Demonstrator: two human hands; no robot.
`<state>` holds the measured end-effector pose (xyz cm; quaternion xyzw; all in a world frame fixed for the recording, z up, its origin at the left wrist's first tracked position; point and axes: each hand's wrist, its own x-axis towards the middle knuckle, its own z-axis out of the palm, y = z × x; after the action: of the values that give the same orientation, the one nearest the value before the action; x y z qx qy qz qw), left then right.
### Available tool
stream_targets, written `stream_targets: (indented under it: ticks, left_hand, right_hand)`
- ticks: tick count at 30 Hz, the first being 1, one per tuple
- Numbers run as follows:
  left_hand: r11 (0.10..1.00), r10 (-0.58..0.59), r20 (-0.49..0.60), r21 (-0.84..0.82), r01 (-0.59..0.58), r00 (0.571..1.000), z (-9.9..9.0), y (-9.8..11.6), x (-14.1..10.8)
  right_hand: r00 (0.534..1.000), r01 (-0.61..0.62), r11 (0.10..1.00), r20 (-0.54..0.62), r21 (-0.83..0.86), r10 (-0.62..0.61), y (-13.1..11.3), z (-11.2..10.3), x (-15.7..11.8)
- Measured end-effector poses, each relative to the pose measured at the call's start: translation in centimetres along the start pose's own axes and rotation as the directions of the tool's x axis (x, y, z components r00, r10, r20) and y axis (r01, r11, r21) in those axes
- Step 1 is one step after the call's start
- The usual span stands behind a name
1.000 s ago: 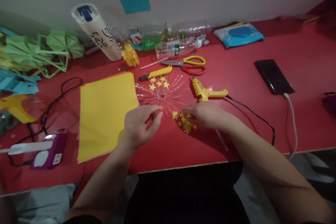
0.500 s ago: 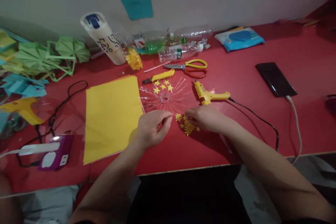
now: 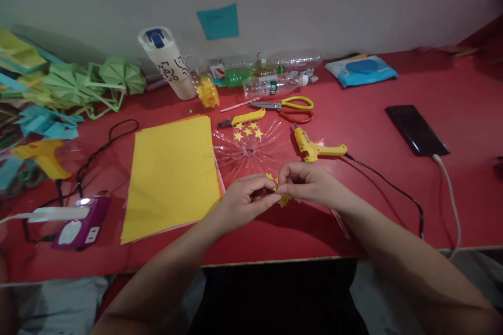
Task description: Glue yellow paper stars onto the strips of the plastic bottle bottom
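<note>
My left hand (image 3: 251,196) and my right hand (image 3: 304,186) meet above a pile of small yellow paper stars (image 3: 284,201). Both hands are closed in a pinch, fingertips together; a tiny yellow piece shows between them, too small to make out well. Just behind them lies a clear plastic piece cut into thin strips (image 3: 249,151), spread round its centre ring. Several yellow stars (image 3: 248,132) rest on its far side. A yellow hot glue gun (image 3: 320,149) lies behind my right hand. To the left is a stack of yellow paper (image 3: 173,178).
Scissors (image 3: 281,106) and a yellow cutter (image 3: 247,116) lie behind the strips. Plastic bottles (image 3: 271,85) and a white tumbler (image 3: 168,65) stand or lie near the wall. On the right are wipes (image 3: 361,70) and a phone (image 3: 417,130); a purple power socket (image 3: 80,224) is at left.
My left hand has moved right and my right hand has drawn close, so their fingertips now meet over the star pile. The view has shifted slightly.
</note>
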<state>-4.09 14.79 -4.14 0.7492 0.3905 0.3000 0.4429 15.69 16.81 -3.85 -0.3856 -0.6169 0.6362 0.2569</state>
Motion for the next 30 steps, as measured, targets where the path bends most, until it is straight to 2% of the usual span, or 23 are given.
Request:
stream_targets:
  ticks: [3, 5, 7, 8, 9, 10, 11, 12, 13, 14, 16, 20, 23, 25, 27, 28, 30]
  left_hand:
    - [0.998, 0.015, -0.017, -0.056, -0.016, 1.0, 0.1, 0.5, 0.0]
    - [0.998, 0.028, -0.052, -0.046, -0.031, 0.998, 0.2, 0.7, -0.1]
    - [0.999, 0.033, -0.105, -0.023, -0.036, 0.994, 0.1, 0.8, -0.2]
    - [0.999, 0.033, -0.14, -0.007, -0.034, 0.99, 0.0, 0.8, -0.2]
    - [1.0, 0.031, -0.182, 0.011, -0.03, 0.983, -0.1, 0.8, -0.3]
    - [0.999, 0.029, -0.23, 0.029, -0.023, 0.973, -0.3, 0.7, -0.3]
    - [0.999, 0.029, -0.275, 0.048, -0.017, 0.961, -0.6, 0.6, -0.3]
    - [0.998, 0.033, -0.32, 0.065, -0.013, 0.947, -0.9, 0.5, -0.3]
    - [0.997, 0.041, -0.359, 0.08, -0.013, 0.932, -1.2, 0.3, -0.2]
    - [0.995, 0.055, -0.395, 0.096, -0.018, 0.917, -1.5, 0.1, -0.2]
    - [0.991, 0.085, -0.452, 0.133, -0.027, 0.888, -2.1, -0.3, 0.0]
    - [0.99, 0.075, -0.541, 0.14, 0.002, 0.838, -2.7, -1.0, 0.4]
    - [0.999, 0.005, -0.575, 0.031, 0.016, 0.818, -2.7, -1.2, 0.6]
    - [0.998, -0.046, -0.571, -0.055, 0.017, 0.819, -2.6, -1.1, 0.7]
    - [0.992, -0.09, -0.556, -0.124, 0.024, 0.826, -2.6, -1.0, 0.8]
    - [0.988, -0.108, -0.548, -0.149, 0.03, 0.83, -2.6, -0.9, 0.8]
    - [0.983, -0.136, -0.536, -0.178, 0.046, 0.833, -2.6, -0.9, 0.9]
  right_hand:
    - [0.999, -0.018, 0.998, 0.043, 0.062, 0.015, -0.3, 0.4, -0.2]
    - [0.998, -0.015, 0.999, 0.068, 0.044, 0.011, -0.6, 0.3, -0.3]
    - [0.998, 0.047, 0.993, 0.041, -0.11, -0.043, -0.6, -0.5, -0.5]
    - [0.996, 0.087, 0.962, -0.012, -0.257, -0.093, -0.5, -1.1, -0.5]
    - [0.982, 0.112, 0.887, -0.084, -0.448, -0.167, -0.3, -1.9, -0.6]
    - [0.948, 0.075, 0.752, -0.187, -0.655, -0.257, 0.1, -2.9, -0.6]
    - [0.907, -0.03, 0.577, -0.264, -0.816, -0.327, 0.6, -4.0, -0.6]
    - [0.896, -0.121, 0.402, -0.274, -0.908, -0.349, 1.2, -5.0, -0.6]
    - [0.9, -0.188, 0.257, -0.271, -0.948, -0.341, 1.8, -5.9, -0.6]
    - [0.911, -0.233, 0.152, -0.27, -0.961, -0.312, 2.5, -6.6, -0.5]
    - [0.934, -0.264, 0.064, -0.272, -0.962, -0.232, 3.5, -7.5, -0.3]
    - [0.944, -0.258, 0.137, -0.28, -0.956, -0.177, 4.1, -8.0, 0.4]
    - [0.927, -0.212, 0.266, -0.28, -0.94, -0.25, 3.5, -8.8, 0.3]
    - [0.878, -0.151, 0.417, -0.316, -0.896, -0.361, 2.7, -9.3, -0.2]
    - [0.836, -0.107, 0.502, -0.351, -0.858, -0.422, 2.0, -9.1, -0.8]
    - [0.795, -0.057, 0.603, -0.402, -0.796, -0.455, 1.7, -8.7, -1.0]
    - [0.736, 0.037, 0.732, -0.477, -0.68, -0.48, 1.2, -7.1, -1.3]
